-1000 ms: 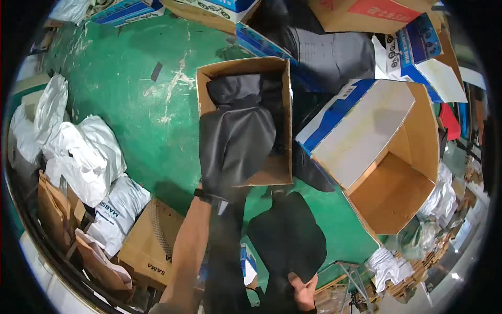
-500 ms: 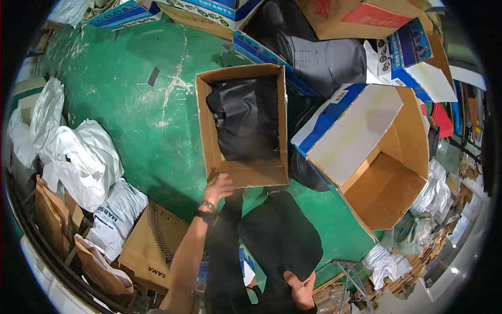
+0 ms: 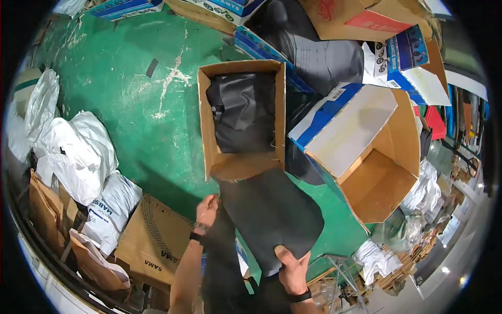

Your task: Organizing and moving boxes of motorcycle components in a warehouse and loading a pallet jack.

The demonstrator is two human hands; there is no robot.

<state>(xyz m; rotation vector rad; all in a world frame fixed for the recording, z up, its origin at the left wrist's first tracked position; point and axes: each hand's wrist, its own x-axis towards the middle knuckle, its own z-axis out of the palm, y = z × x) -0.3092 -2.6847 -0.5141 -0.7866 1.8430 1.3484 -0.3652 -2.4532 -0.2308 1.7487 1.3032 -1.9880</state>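
My right hand (image 3: 294, 268) grips the near right edge of a black leather-like sheet (image 3: 277, 214), thumb on top. The sheet is held up in front of me, and its far edge overlaps the near wall of an open cardboard box (image 3: 203, 125). Beside the sheet's left edge is my left hand (image 3: 207, 209), with its fingers curled closed; whether they pinch the sheet cannot be made out. Inside the box lie black pieces of similar material (image 3: 243, 112), slightly creased.
Right of the box stands an open white-and-blue carton (image 3: 376, 172). Black sheets (image 3: 329, 60) lie behind, among more cartons. White sacks (image 3: 78, 152) and a flat brown carton (image 3: 154, 235) line the left. A metal stand (image 3: 340, 277) is at the near right.
The black sheet has risen and moved forward to the box's near edge, with my right hand following. My left hand has drawn back from the box's corner, its fingers now curled.
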